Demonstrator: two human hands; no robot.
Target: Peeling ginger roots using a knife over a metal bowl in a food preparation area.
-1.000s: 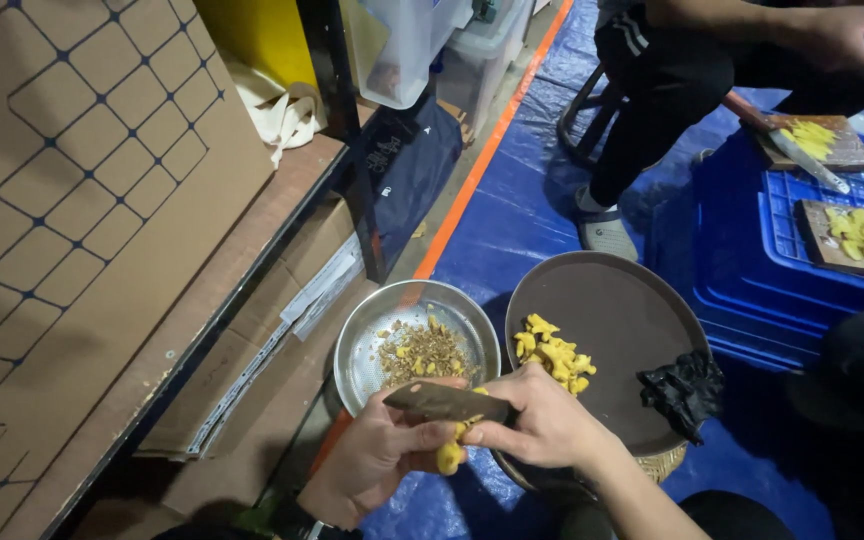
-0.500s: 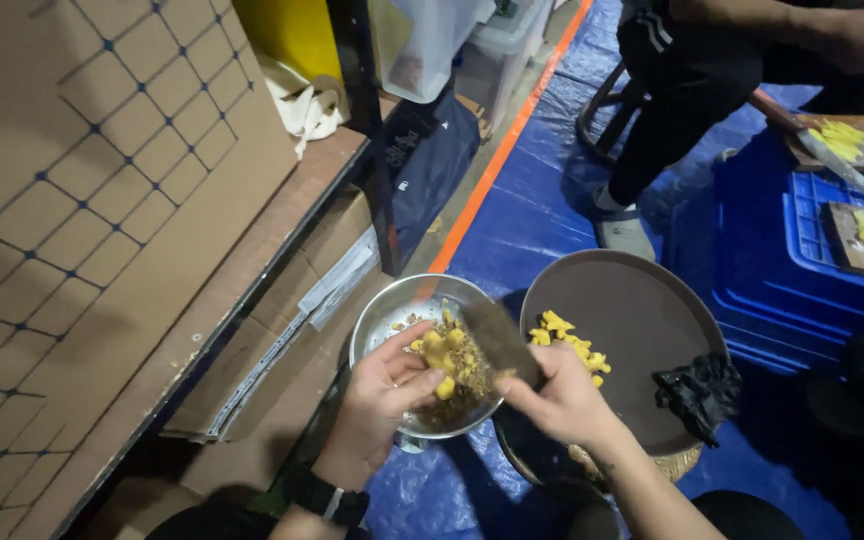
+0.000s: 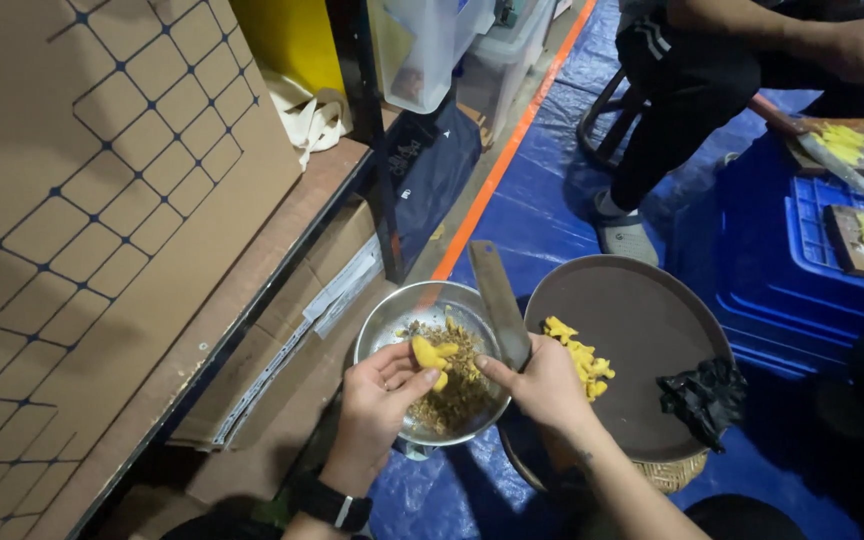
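Observation:
My left hand [image 3: 380, 400] holds a small yellow peeled piece of root [image 3: 430, 355] over a round steel bowl [image 3: 390, 320] that has brown peel scraps in it. My right hand [image 3: 544, 380] grips a knife [image 3: 500, 300] by its handle, the broad blade pointing up and away over the bowl's right rim. Just right of the bowl is a round dark brown tray [image 3: 652, 320] with a small heap of yellow peeled pieces [image 3: 577, 350] near its left side and a crumpled black glove [image 3: 702, 395] at its right edge.
A blue tarp [image 3: 542, 210] covers the floor. Another person [image 3: 712, 70] sits on a stool at top right, beside blue crates [image 3: 802, 270] carrying wooden boards with yellow slices. Flattened cardboard [image 3: 102, 200], a dark shelf post and plastic bins stand at left.
Both hands moved from in front of the tray to over the steel bowl. The knife blade swung from lying level to pointing upward.

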